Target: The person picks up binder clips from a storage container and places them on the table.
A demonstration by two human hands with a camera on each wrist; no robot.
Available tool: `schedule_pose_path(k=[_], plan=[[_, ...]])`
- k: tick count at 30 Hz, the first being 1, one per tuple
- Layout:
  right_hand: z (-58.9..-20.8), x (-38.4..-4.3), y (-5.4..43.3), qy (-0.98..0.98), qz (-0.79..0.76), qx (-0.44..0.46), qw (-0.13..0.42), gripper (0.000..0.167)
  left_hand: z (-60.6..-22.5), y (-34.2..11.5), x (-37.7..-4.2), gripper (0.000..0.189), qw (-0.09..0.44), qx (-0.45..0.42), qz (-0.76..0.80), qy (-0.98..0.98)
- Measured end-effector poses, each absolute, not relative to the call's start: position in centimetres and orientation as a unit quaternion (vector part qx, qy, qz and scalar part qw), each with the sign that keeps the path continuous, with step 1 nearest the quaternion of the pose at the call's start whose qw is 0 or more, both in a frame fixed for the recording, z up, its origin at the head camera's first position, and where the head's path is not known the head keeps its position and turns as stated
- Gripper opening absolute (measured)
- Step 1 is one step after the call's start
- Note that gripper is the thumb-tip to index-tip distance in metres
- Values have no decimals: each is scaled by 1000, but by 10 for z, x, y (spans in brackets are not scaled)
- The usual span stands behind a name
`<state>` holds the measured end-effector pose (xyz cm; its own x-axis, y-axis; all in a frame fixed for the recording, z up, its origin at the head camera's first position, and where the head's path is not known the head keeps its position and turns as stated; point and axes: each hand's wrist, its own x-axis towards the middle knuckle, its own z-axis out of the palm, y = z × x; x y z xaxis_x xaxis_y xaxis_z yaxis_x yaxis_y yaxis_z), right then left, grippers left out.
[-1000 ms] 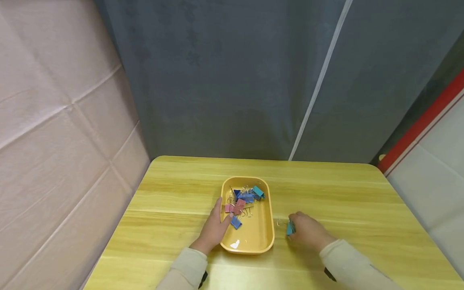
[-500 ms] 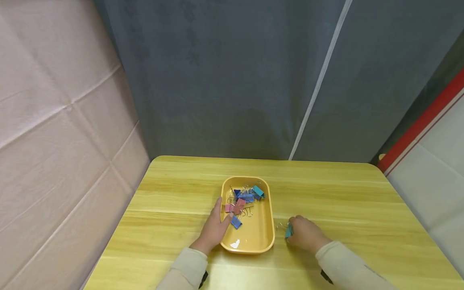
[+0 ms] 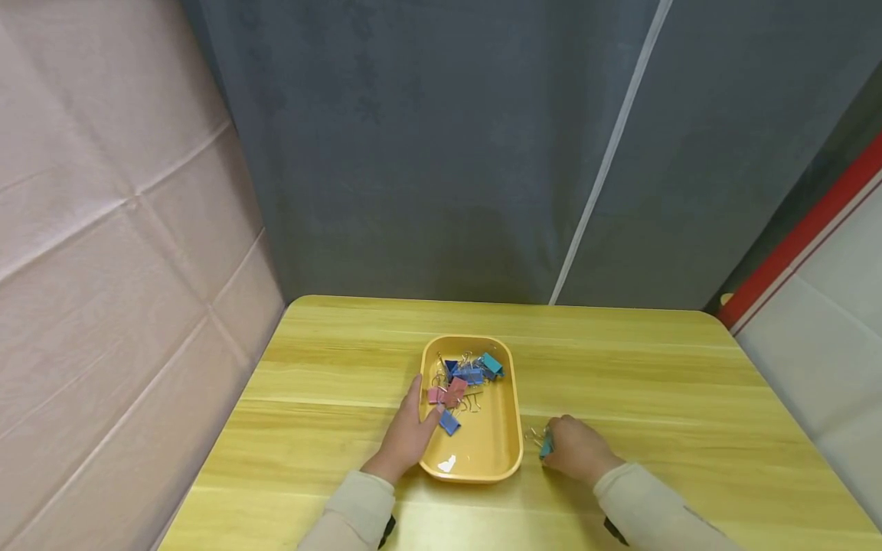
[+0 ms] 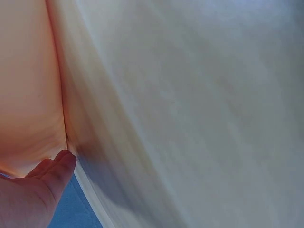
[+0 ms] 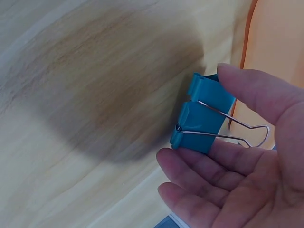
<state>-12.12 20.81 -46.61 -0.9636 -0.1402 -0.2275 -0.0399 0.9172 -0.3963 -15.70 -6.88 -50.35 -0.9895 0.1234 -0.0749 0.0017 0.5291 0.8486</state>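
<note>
My right hand (image 3: 582,450) pinches a teal binder clip (image 5: 204,114) between thumb and fingertips, just right of a yellow tray (image 3: 485,455). One wire handle of this clip points back toward the palm in the right wrist view. My left hand (image 3: 402,440) holds the tray's left side, its thumb over the rim and its fingers along the outside wall. Inside lie several binder clips: a blue clip (image 3: 450,422) near the left thumb, a pink clip (image 3: 455,392), another blue clip (image 3: 470,376) and a teal clip (image 3: 492,363) toward the far end.
A wood-grain table (image 3: 331,360) carries the tray near its middle. A dark grey curtain (image 3: 427,153) hangs behind the far edge, and pale cloth (image 3: 124,268) covers the left side. At the right is a white panel with a red band (image 3: 806,222).
My right hand, with the teal binder clip, has shifted slightly left and nearer to me, and the clip has turned a little. The left hand and the tray stay put.
</note>
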Motion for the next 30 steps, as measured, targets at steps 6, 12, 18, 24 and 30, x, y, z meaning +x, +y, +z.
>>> schedule_pose_path(k=[6, 12, 18, 24, 30], plan=[[-467, -120, 206, 974, -185, -42, 123, 31, -504, -68, -157, 73, 63, 36, 486, 871], [-468, -119, 205, 974, -184, -36, 124, 31, -506, -69, -158, 73, 62, 37, 490, 869], [-468, -119, 204, 976, -175, -38, 125, 25, -506, -69, -158, 72, 61, 36, 491, 868], [-468, -119, 202, 979, -158, -40, 125, 21, -506, -69, -158, 72, 60, 38, 492, 868], [-468, -119, 201, 981, -147, -43, 120, 21, -505, -69, -157, 72, 62, 34, 493, 867]])
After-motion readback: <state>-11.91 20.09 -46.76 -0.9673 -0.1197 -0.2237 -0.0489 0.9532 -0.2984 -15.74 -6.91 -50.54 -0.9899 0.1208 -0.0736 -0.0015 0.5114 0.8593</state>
